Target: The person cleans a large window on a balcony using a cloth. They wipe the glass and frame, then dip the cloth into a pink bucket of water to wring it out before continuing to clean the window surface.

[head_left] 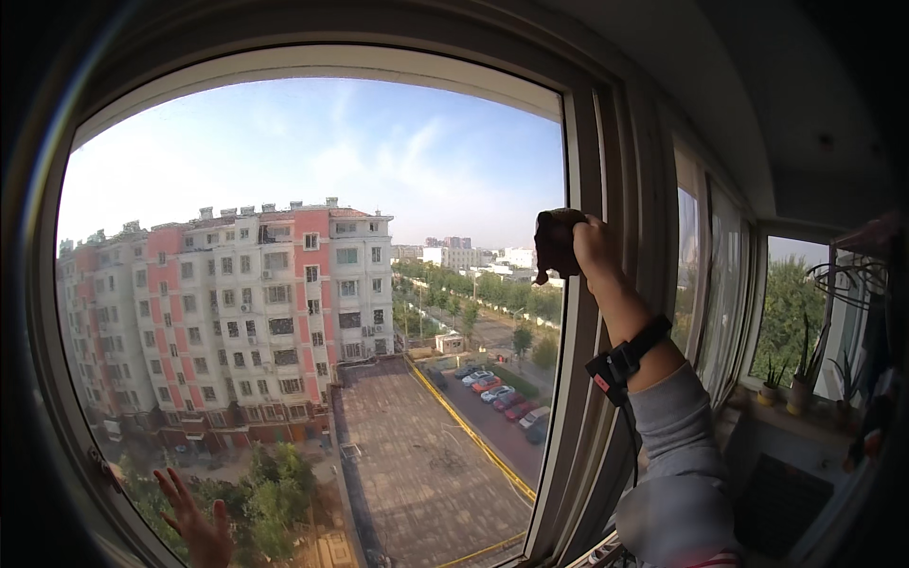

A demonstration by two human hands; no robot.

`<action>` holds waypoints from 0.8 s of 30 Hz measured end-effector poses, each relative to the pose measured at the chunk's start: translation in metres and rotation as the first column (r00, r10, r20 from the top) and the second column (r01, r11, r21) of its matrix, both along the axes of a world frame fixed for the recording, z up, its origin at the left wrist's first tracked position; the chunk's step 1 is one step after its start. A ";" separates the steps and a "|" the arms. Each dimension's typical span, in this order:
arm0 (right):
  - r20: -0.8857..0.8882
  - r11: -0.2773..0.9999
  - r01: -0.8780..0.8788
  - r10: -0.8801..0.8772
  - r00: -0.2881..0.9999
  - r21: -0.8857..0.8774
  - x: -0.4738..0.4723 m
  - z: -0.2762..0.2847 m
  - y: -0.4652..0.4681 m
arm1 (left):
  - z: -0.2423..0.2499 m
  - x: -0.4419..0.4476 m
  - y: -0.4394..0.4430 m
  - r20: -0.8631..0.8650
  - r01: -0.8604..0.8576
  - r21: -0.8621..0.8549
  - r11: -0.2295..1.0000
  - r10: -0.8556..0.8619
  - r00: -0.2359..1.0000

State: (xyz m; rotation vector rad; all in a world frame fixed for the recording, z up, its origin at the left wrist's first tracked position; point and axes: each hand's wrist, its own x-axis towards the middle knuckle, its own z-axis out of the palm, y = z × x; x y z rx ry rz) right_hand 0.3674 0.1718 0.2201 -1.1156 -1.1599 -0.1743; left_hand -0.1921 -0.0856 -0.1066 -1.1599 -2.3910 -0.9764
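My right hand [595, 248], its arm raised in a grey sleeve, grips a dark cloth [557, 245]. The cloth lies over the right edge of a large window pane [454, 163], beside the pale window frame [584, 177]; whether it touches the glass I cannot tell. A black strap with a small device [614, 368] and a cable is around my right wrist. My left hand [202, 529] is low at the left before the glass, fingers spread, holding nothing. Its palm is partly cut off by the picture's lower edge.
A window latch [105, 470] sits on the left frame. More sliding windows [721, 270] run along the right wall. Potted plants [799, 394] stand on a sill at far right, near wire hangers [848, 280]. Outside are apartment blocks, a flat roof and parked cars.
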 end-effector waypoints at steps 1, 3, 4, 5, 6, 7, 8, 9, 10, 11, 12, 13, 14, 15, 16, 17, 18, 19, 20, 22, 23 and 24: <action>0.026 0.998 0.005 -0.004 1.000 -0.062 0.001 0.000 -0.001 | 0.000 0.005 0.001 -0.048 -0.018 0.045 0.999 0.021 0.999; 0.063 0.989 -0.054 0.063 0.996 -0.135 -0.001 0.000 -0.011 | 0.000 0.020 0.003 -0.143 0.002 0.126 0.992 0.016 0.990; 0.034 0.981 -0.131 0.137 0.990 -0.141 -0.004 -0.001 -0.018 | -0.003 0.033 0.003 -0.191 0.041 0.159 0.986 -0.010 0.982; 0.033 0.969 -0.187 0.195 0.980 -0.162 -0.008 -0.002 -0.026 | -0.006 0.049 0.003 -0.239 0.081 0.193 0.978 -0.033 0.970; 0.038 0.967 -0.172 0.182 0.983 -0.186 -0.015 -0.003 -0.034 | -0.007 0.065 0.002 -0.233 0.111 0.166 0.980 -0.070 0.970; 0.035 0.962 -0.199 0.209 0.977 -0.187 -0.025 -0.003 -0.041 | -0.008 0.082 0.001 -0.225 0.141 0.141 0.980 -0.106 0.968; 0.062 0.958 -0.201 0.217 0.974 -0.203 -0.036 -0.004 -0.050 | -0.005 0.095 -0.001 -0.216 0.170 0.117 0.978 -0.142 0.966; 0.053 0.945 -0.265 0.279 0.959 -0.191 -0.045 -0.003 -0.056 | -0.003 0.111 0.001 -0.266 0.267 0.138 0.954 -0.224 0.938; 0.068 0.937 -0.292 0.309 0.948 -0.192 -0.055 -0.004 -0.063 | 0.000 0.126 0.005 -0.318 0.361 0.153 0.920 -0.300 0.899; 0.111 0.938 -0.273 0.301 0.947 -0.214 -0.065 -0.005 -0.069 | 0.003 0.140 0.008 -0.370 0.452 0.161 0.877 -0.370 0.852; 0.132 0.931 -0.295 0.327 0.936 -0.216 -0.076 -0.005 -0.077 | 0.003 0.156 0.010 -0.360 0.502 0.131 0.855 -0.430 0.828; 0.136 0.921 -0.327 0.359 0.923 -0.211 -0.088 -0.009 -0.086 | 0.004 0.172 0.013 -0.350 0.551 0.101 0.829 -0.489 0.799; 0.141 0.910 -0.358 0.390 0.910 -0.208 -0.101 -0.011 -0.097 | 0.007 0.182 0.017 -0.337 0.598 0.072 0.798 -0.545 0.768; 0.153 0.899 -0.388 0.421 0.894 -0.204 -0.116 -0.012 -0.110 | 0.011 0.194 0.025 -0.524 0.476 -0.033 0.879 -0.421 0.740; 0.168 0.897 -0.401 0.431 0.887 -0.183 -0.127 -0.017 -0.121 | 0.015 0.205 0.032 -0.700 0.323 -0.084 0.943 -0.286 0.654; 0.185 0.881 -0.433 0.465 0.866 -0.191 -0.139 -0.018 -0.131 | 0.012 0.232 0.038 -0.374 0.608 0.050 0.793 -0.549 0.747; 0.170 0.855 -0.487 0.514 0.841 -0.179 -0.151 -0.020 -0.139 | 0.015 0.248 0.047 -0.400 0.653 0.040 0.756 -0.587 0.704; 0.189 0.818 -0.539 0.573 0.798 -0.203 -0.159 -0.021 -0.145 | 0.018 0.264 0.057 -0.409 0.697 0.016 0.717 -0.631 0.659; 0.183 0.820 -0.525 0.565 0.804 -0.226 -0.171 -0.025 -0.149 | 0.019 0.280 0.065 -0.410 0.716 0.033 0.698 -0.644 0.646; 0.197 0.763 -0.614 0.646 0.737 -0.202 -0.188 -0.027 -0.150 | 0.021 0.300 0.083 -0.447 0.707 0.097 0.701 -0.604 0.660; 0.200 0.695 -0.694 0.719 0.665 -0.189 -0.193 -0.028 -0.149 | 0.022 0.306 0.093 -0.484 0.682 0.141 0.718 -0.551 0.680; 0.095 0.585 -0.791 0.811 0.578 -0.181 -0.201 -0.026 -0.146 | 0.023 0.305 0.104 -0.527 0.629 0.177 0.757 -0.467 0.710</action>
